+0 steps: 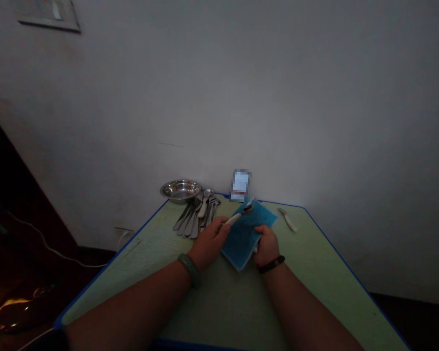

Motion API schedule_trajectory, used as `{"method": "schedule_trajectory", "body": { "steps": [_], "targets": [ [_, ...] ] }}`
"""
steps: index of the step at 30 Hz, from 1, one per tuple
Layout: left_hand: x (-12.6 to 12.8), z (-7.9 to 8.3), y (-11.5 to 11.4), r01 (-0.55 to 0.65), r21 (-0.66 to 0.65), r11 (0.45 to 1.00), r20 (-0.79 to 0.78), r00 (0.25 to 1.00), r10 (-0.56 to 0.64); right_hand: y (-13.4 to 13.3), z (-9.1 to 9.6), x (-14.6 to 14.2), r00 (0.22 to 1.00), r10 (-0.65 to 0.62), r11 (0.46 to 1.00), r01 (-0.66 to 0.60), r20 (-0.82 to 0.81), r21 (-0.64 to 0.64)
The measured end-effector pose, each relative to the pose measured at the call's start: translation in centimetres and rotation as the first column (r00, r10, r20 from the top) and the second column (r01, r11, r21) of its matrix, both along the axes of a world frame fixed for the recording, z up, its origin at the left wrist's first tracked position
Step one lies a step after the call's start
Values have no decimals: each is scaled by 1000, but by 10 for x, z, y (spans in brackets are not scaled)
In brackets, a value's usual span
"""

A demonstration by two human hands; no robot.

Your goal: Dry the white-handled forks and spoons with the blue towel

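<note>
Mostly the risk sits with the white-handled spoon (232,220), pinched by its narrow handle in the left hand (208,243), its dark bowl pressed against the far part of a folded blue cloth (239,243). The right hand (267,246) clamps the near side of that cloth. The two hands are close but apart, joined only through the spoon and cloth. A loose grip on so slim a handle could let the spoon slip and clatter onto the pale green table (223,307), and a careless sweep of the left hand could knock the loose heap of stainless spoons (195,217) just beside it. That heap leans against itself near the far edge, so a bump could send a piece over the blue-trimmed rim. The stainless bowl (180,191) sits right at the far corner, where a nudge could tip it off. A lone white-handled utensil (287,219) lies well to the right.

Fingers hide most of the spoon's handle, and the bowl of the spoon is dim and small. The cloth's underside and whether it is damp cannot be made out. A pixelated upright object (240,185) beyond the table's far edge cannot be identified.
</note>
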State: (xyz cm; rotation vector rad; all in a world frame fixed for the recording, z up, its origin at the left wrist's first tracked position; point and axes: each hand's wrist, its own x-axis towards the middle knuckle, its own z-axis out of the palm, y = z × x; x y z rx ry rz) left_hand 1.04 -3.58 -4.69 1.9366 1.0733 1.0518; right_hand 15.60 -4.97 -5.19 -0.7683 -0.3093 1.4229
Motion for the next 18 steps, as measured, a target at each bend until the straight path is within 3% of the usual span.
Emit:
{"method": "schedule_trajectory", "body": {
  "steps": [5,10,18],
  "targets": [
    [1,2,-5,-46,125,991,-127,990,62,-4,2,-4,999,22,998,-20,33,-51],
    [2,7,-11,0,319,948,-301,948,102,-3,-3,-4,998,51,998,-49,46,-43],
    [3,10,-15,65,360,931,-487,864,128,0,-6,1,996,90,995,-90,22,-34]
  ]
}}
